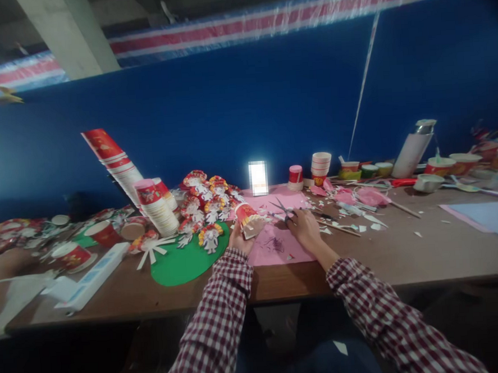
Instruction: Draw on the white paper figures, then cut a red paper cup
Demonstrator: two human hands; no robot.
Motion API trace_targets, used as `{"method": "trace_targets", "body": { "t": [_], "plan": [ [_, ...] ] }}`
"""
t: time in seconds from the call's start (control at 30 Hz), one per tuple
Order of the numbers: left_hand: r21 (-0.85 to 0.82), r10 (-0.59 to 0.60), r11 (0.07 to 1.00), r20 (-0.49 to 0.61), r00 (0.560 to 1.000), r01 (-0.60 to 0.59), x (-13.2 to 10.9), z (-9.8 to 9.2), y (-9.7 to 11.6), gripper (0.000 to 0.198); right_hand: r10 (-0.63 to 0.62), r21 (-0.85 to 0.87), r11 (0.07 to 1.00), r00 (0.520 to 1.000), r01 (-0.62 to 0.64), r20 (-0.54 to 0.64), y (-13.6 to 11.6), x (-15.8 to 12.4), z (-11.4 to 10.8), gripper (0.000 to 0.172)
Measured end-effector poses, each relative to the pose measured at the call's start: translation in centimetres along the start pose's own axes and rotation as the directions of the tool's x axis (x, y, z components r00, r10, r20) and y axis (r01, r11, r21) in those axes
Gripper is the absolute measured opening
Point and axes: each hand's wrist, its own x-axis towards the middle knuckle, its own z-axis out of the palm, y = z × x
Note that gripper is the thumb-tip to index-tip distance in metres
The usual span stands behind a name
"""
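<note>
Tilted above the pink paper (293, 251), a red and white paper cup (247, 219) is held in my left hand (240, 241). My right hand (304, 227) is closed on the dark handles of a pair of scissors (283, 208), whose blades point up and left, apart from each other. The scissors are to the right of the cup and do not touch it. Dark scraps lie on the pink paper between my hands. Left of the cup is a pile of paper figures (209, 203), partly on a green sheet (186, 263).
A tall leaning cup stack (121, 166) and a white box (96, 277) are on the left. Farther left is another person's arm (5, 269). Paint cups (439, 166), a flask (413, 149), sticks and scraps lie to the right. A blue partition (227, 109) stands behind.
</note>
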Motion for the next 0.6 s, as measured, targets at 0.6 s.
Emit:
{"method": "trace_targets", "body": {
  "t": [0.6],
  "plan": [
    [0.069,0.059,0.996,-0.068,0.996,-0.054,0.23,-0.08,-0.37,0.014,0.077,-0.064,0.995,0.997,-0.075,0.023,0.05,0.09,0.19,0.049]
  ]
}}
